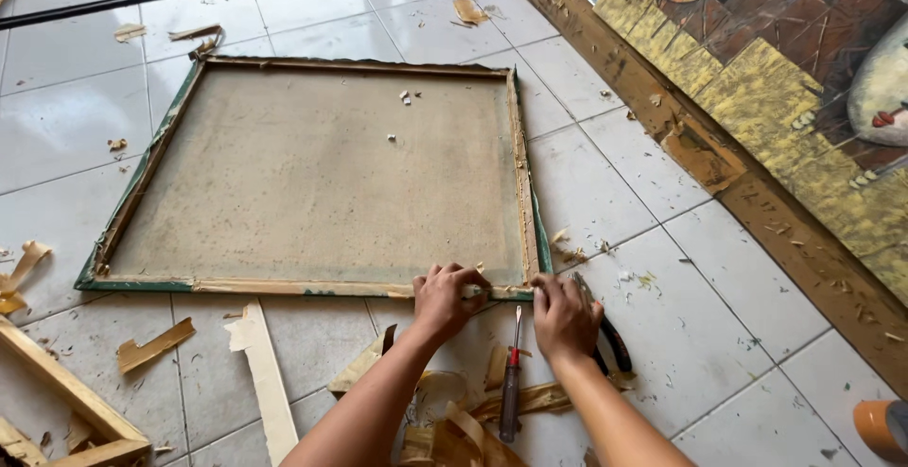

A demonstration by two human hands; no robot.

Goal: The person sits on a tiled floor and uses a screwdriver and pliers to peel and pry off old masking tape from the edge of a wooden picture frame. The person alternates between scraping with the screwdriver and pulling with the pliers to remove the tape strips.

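A large canvas (312, 174) lies face down on the tiled floor, its wooden stretcher frame (522, 174) edged with folded green-painted canvas. My left hand (445, 299) rests on the near rail close to the right corner, fingers curled on a strip of tape or canvas edge there. My right hand (565, 316) sits just right of it at the corner, gripping dark-handled pliers (610, 335) whose jaws point at the frame. A red-handled screwdriver (512, 382) lies on the floor between my forearms.
Torn brown tape strips (454, 424) pile near my arms; loose wood slats (265, 382) and scraps (151, 346) lie at left. A big painted canvas (785, 79) in a wooden frame leans along the right. An orange tape roll (880, 427) sits at the bottom right.
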